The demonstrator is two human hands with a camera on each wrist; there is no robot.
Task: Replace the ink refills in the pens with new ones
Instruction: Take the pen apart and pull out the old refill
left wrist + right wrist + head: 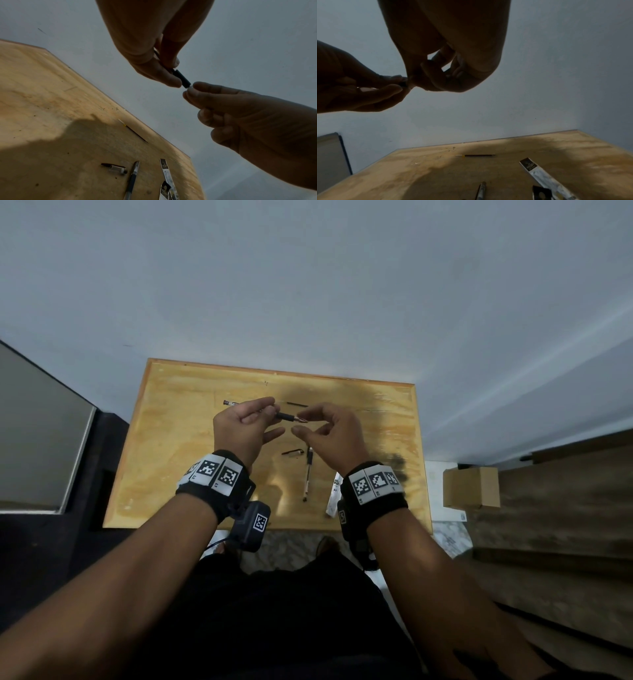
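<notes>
Above the plywood table (164, 460), the left hand (241, 429) grips a black pen barrel (285, 416); the right hand (334, 433) pinches its copper tip (301, 421) — fingertip to fingertip. Below the fingers lie a pen (308, 474), a refill (297, 404) and a cap (294, 452).

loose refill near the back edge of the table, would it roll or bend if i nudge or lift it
The loose refill is a thin round rod lying flat on the table, so a sideways nudge would probably roll it. It looks very slender, so likely light and somewhat flexible. Pinching it off the flat wood may be fiddly.
</notes>
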